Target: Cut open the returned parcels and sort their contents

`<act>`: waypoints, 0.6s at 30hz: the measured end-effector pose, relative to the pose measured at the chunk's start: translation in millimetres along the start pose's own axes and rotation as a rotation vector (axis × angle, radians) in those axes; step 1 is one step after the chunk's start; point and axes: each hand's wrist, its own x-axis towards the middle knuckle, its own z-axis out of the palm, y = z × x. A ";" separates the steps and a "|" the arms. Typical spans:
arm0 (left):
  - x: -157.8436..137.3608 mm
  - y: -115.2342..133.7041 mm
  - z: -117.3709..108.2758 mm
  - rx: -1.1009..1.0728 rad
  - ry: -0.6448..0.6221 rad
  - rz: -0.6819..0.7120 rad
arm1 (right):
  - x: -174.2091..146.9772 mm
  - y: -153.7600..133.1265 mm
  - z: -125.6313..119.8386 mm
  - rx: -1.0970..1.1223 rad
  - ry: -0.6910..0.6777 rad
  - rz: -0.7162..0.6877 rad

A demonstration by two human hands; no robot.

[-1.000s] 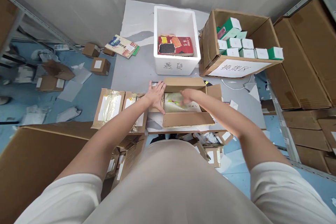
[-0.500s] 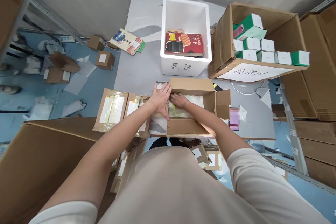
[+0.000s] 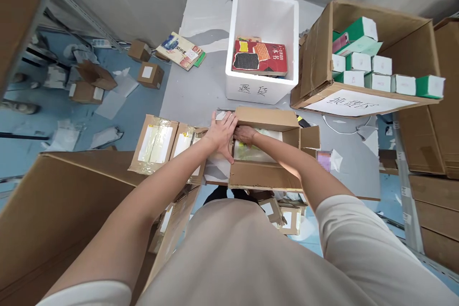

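At nine o'clock from the open, oblong brown cardboard carton [image 3: 263, 175] in front of you lie two flat brown cardboard parcels [image 3: 154, 146], bound in clear tape and labelled in white. Toward half past ten is a cream paperback book [image 3: 177, 51] with a blue picture on its cover.

Your left hand [image 3: 221, 137] is at the carton's nine-o'clock end, fingers spread wide over the edge, not closed round anything. Your right hand [image 3: 245, 134] is inside at that same end, near ten o'clock; its fingertips are hidden, so I can't tell how far they are open or whether they grip. Under it, on the carton floor, lies a flat, pale item with green-yellow tints [image 3: 255, 154].

I judge the step in hand to be working at that item's left end while the other hand steadies the carton. The next move calls for a sure hold on its edge, with your left hand bracing.

At twelve o'clock stands a white foam bin [image 3: 261, 96]; toward two, a big brown cardboard box [image 3: 317, 62] of green-and-white cartons [image 3: 382, 82].
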 end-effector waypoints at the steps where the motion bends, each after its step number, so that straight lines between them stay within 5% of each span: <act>1: 0.2 0.2 0.3 -0.001 -0.001 0.000 | -4.7 -0.9 -4.5 -0.018 0.013 -0.007; 7: 1.3 0.5 0.8 0.013 -0.013 0.010 | -55.5 -8.0 -41.8 -0.049 0.078 0.117; 12: 0.9 -3.5 2.0 0.033 -0.023 0.012 | -144.2 -5.7 -76.9 -0.028 0.013 0.326; 18: 1.4 4.2 -5.6 0.052 -0.047 -0.015 | -282.5 -21.7 -130.8 0.068 0.421 0.618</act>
